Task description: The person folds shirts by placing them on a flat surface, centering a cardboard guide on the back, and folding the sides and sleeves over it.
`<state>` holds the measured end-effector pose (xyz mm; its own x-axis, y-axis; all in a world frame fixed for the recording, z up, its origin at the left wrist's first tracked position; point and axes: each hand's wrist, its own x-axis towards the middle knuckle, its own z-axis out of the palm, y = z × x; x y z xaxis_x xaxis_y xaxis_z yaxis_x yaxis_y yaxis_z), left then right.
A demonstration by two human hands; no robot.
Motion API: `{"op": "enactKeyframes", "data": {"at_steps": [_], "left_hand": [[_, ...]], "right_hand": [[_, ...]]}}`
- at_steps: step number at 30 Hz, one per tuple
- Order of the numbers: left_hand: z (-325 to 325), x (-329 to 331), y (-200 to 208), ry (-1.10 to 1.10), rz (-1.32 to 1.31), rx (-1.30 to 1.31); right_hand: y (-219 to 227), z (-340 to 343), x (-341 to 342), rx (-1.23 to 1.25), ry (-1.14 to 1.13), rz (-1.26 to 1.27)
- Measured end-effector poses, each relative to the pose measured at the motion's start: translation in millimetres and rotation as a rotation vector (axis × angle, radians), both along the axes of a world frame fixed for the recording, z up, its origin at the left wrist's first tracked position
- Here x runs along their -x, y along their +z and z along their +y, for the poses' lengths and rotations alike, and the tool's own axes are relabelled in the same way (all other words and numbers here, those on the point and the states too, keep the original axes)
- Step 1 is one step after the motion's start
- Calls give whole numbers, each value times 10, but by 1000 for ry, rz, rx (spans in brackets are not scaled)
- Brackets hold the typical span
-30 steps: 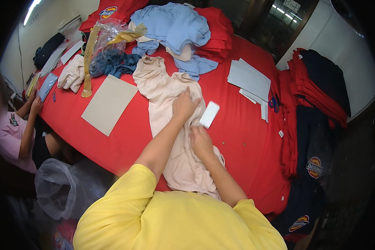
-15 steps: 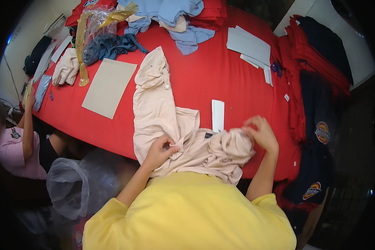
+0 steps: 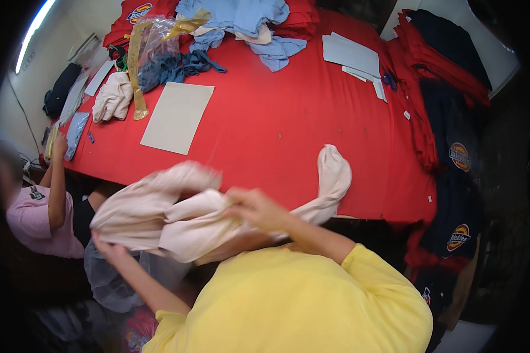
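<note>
A cream-beige long-sleeved shirt (image 3: 200, 226) is bunched up at the table's front edge, partly lifted and blurred by motion. My left hand (image 3: 111, 250) grips its left end from below, past the table edge, with some fingers hidden behind the cloth. Higher and to the right, my right hand (image 3: 256, 209) has its fingers closed on the shirt's folds. One sleeve (image 3: 334, 176) trails off to the right and lies on the red table cover (image 3: 265, 141).
Beyond the shirt lies a beige cardboard sheet (image 3: 178, 117). Blue garments (image 3: 235, 17), a crumpled cream garment (image 3: 113, 97) and white papers (image 3: 352, 56) sit farther back. Red and navy garment stacks (image 3: 447, 53) line the right edge. A person in pink (image 3: 41, 212) sits at left beside a clear plastic bag (image 3: 109, 282).
The shirt, spread along the table before, has been lifted and swung left into a bunch. My left hand moved left, my right hand came across to the cloth. The small white card no longer shows.
</note>
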<state>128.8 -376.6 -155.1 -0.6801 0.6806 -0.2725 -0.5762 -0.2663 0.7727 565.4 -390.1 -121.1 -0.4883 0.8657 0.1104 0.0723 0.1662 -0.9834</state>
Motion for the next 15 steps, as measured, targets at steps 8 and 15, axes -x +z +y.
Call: {"op": "enactKeyframes", "data": {"at_steps": [8, 15], "left_hand": [[-565, -394, -264, -1381, 1230, 411], [-303, -750, 542, -878, 337, -203]], "right_hand": [[823, -477, -1929, -682, -910, 540], [1214, -1804, -2772, -836, -522, 260]]}}
